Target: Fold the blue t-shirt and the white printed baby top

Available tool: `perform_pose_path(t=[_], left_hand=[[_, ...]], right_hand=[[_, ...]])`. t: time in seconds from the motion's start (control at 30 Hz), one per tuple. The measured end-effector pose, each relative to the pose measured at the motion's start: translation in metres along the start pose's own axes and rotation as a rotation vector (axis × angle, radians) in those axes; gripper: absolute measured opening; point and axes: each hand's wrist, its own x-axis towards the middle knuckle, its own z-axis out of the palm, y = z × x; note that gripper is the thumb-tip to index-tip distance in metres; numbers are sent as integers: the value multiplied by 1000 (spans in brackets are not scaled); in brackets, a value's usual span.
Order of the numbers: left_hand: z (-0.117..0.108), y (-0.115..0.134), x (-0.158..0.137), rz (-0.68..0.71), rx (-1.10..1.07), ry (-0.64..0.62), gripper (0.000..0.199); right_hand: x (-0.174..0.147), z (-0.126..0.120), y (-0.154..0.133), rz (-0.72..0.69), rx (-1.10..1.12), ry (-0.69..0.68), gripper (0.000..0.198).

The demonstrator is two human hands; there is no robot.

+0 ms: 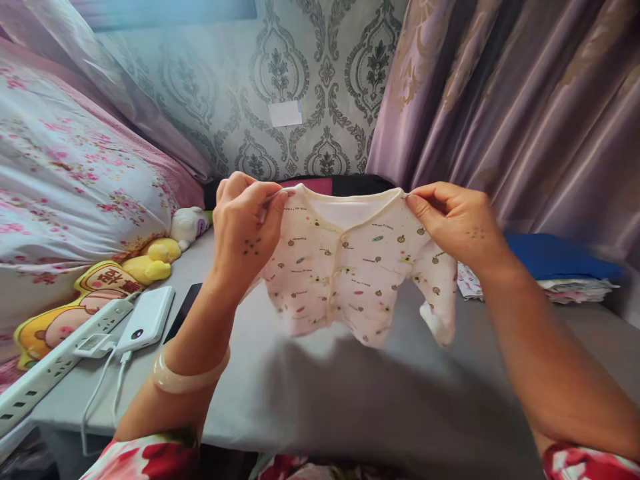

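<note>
A small white baby shirt (340,267) with a scattered print and a cream neckline hangs upright above the grey table. Its front placket faces me, and the hem hangs loose. My left hand (250,230) pinches the left shoulder between thumb and fingers. At the opposite shoulder, my right hand (450,220) has the cloth in a similar pinch. The sleeve on the right dangles with its pale cuff showing; the left sleeve is mostly hidden behind my left hand and forearm.
A grey-covered table (380,400) lies below. On the left are a power strip (65,353), a white power bank (146,319) with cables, a dark phone (183,312) and plush toys (150,260). Folded clothes (570,267) are stacked at right, beside a curtain (480,120).
</note>
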Motion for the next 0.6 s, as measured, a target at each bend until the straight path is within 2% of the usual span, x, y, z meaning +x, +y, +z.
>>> perform_pose_path(t=[0.07,0.13,0.2,0.33,0.47,0.6], left_hand=[[12,-11,-4,6,29,-54,17],[33,-30,-15,3,78,-157,22],[59,-50,-33,-39,113,-279,26],[110,-87,-80,-139,98,-413,28],[144,-105,-114,-174,157,-517,29],[160,-111,-127,-185,235,-546,28]], right_hand=[[4,11,13,32,-33,-65,34],[5,31,36,42,-88,-144,31],[1,56,63,6,-162,-186,28],[-23,103,108,-26,-380,-272,29],[-46,131,126,4,-585,-375,33],[-53,145,132,38,-734,-448,33]])
